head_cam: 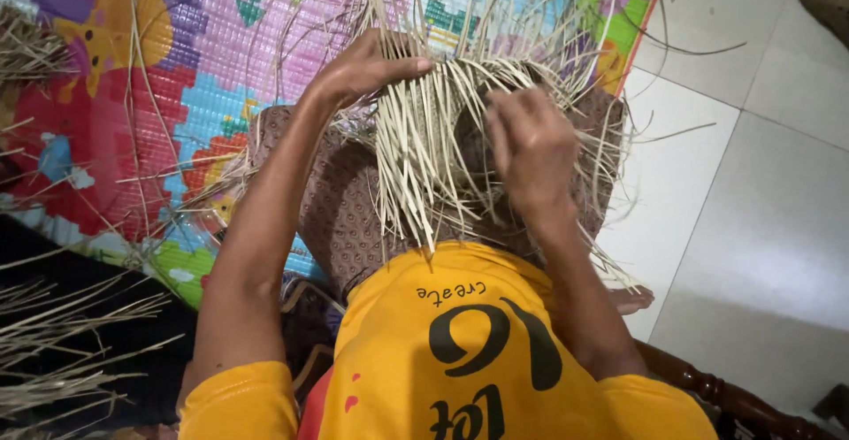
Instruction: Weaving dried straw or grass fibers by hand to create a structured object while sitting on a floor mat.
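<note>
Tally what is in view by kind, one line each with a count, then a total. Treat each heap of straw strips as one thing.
Hands: 2, the left hand and the right hand, both in the woven strips
Straw woven piece on the lap: 1
Loose strip bundle at lower left: 1
Colourful play mat: 1
Yellow shirt: 1
Total: 6

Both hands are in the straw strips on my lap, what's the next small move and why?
Probably draw one strip across with the right hand while the left hand presses the fan flat: the loose ends splay in all directions, and the left fingers already lie on top of them.
</note>
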